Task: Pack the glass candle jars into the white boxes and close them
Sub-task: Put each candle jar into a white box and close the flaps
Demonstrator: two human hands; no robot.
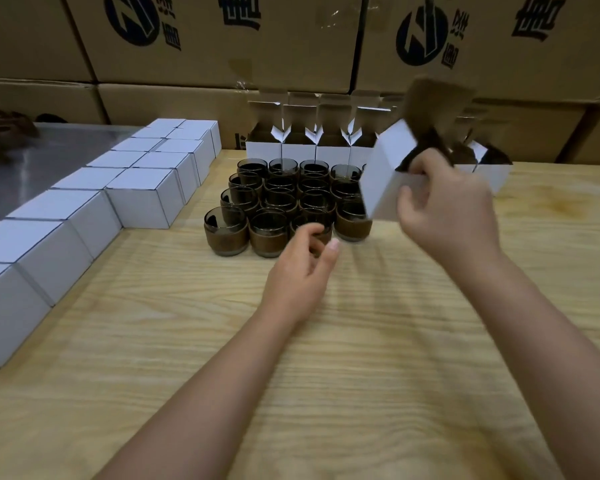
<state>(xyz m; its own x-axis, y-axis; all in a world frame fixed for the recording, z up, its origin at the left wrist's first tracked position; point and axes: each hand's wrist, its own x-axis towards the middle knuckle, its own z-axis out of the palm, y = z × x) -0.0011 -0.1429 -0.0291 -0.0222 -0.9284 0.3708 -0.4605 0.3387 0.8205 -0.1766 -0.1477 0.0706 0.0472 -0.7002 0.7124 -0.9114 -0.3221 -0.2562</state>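
Note:
Several dark glass candle jars (226, 230) with brown bands stand packed together on the wooden table (326, 358). My right hand (444, 209) holds a white box (383, 174) tilted in the air over the right side of the jars, its brown-lined top flaps open and blurred. My left hand (302, 268) reaches to the front row of jars, fingers curled around the rim of one jar (312, 225); whether it grips is unclear. A row of open white boxes (298, 150) stands behind the jars.
Several closed white boxes (142, 199) run in rows along the left side, down to the near left edge. Large brown cartons (215, 39) with dark logos form a wall behind the table. A metal surface (49, 157) lies at far left.

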